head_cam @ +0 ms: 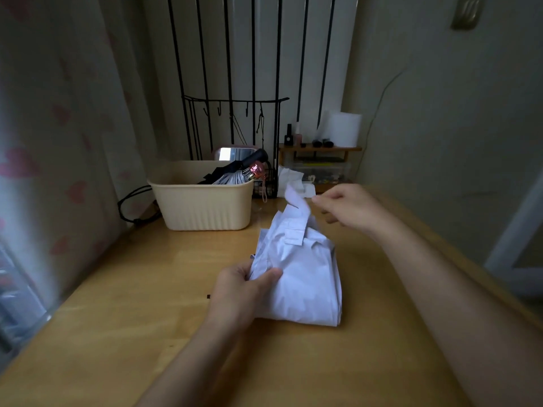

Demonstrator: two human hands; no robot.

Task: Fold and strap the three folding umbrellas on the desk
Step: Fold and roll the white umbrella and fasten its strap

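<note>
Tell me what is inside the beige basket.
A black umbrella and a pale umbrella with a pink handle stick out. The basket wall hides their lower ends and anything beneath.

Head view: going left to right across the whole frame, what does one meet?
In order: heart-print curtain → black cable → beige basket → white umbrella → right hand. The left hand is left out, since it overlaps both basket and umbrella sideways.

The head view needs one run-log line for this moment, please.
left hand: grips pale lilac folded fabric umbrella on wooden desk | right hand: at its raised strap, grip unclear
</note>
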